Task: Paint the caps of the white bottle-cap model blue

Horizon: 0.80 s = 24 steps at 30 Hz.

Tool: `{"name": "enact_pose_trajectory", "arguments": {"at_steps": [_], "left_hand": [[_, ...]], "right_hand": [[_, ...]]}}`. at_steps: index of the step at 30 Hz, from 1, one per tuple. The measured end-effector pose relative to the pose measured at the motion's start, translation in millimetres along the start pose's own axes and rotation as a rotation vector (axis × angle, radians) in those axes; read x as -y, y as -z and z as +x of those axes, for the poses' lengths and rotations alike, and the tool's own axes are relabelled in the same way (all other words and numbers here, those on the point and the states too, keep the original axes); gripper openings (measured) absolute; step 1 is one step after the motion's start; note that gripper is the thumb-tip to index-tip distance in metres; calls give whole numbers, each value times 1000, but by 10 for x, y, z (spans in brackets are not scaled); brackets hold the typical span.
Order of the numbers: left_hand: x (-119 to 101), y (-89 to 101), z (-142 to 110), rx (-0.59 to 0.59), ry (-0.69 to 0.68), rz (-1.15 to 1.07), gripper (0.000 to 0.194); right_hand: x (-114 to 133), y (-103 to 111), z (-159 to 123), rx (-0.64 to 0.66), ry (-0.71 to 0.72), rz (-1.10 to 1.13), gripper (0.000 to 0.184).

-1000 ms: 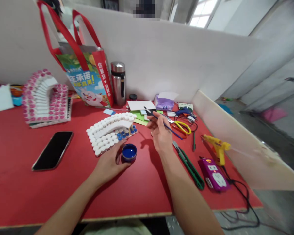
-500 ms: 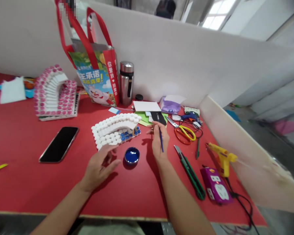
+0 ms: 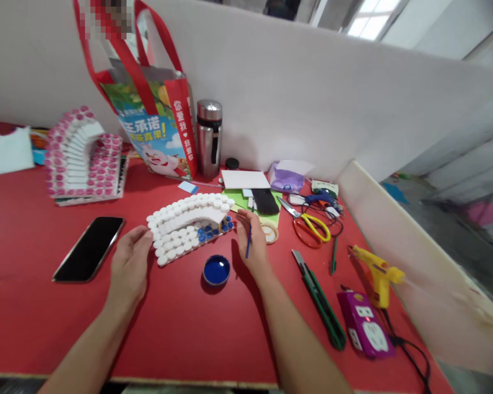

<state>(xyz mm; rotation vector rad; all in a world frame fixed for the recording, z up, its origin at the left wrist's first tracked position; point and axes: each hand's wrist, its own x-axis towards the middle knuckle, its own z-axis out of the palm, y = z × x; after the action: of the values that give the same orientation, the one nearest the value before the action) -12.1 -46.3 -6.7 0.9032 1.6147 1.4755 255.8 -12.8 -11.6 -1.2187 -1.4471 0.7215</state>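
Note:
A white bottle-cap bridge model (image 3: 189,221) with several blue caps at its right end lies on the red table (image 3: 41,317). My left hand (image 3: 130,264) rests open at the model's left end, fingers touching or nearly touching it. My right hand (image 3: 251,245) is at the model's right end and holds a thin blue paintbrush (image 3: 248,242) pointing down. A small round cup of blue paint (image 3: 216,270) sits between my hands, just in front of the model.
A black phone (image 3: 89,248) lies left. A pink cap model (image 3: 84,158), a red shopping bag (image 3: 156,131) and a steel flask (image 3: 209,137) stand behind. Scissors (image 3: 310,224), a utility knife (image 3: 320,298), a yellow glue gun (image 3: 377,273) and a purple power strip (image 3: 365,323) lie right.
My left hand let go of the paint cup and moved left to the model's left end. My right hand lowered the paintbrush and came to the model's right end.

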Motion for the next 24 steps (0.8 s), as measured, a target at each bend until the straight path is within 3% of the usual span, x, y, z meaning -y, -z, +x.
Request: {"name": "enact_pose_trajectory", "arguments": {"at_steps": [4,9,11,16,24], "left_hand": [[-189,-104,86,-115,143,-293,21],[-274,-105,268,-189,350,-423,7],[-259,-79,290,-173,337,-416,8],[-244,-50,228,-99,310,-359,30],[-179,-97,90,21,355,-440,36]], "right_hand": [[-115,-15,22,15,-16,-78,37],[-181,-5,22,2,-21,-120,43],[-175,11,16,-1,-28,-111,43],[-167,35,22,-12,-16,-115,43],[-242,43,37,-7,-48,-73,38]]}}
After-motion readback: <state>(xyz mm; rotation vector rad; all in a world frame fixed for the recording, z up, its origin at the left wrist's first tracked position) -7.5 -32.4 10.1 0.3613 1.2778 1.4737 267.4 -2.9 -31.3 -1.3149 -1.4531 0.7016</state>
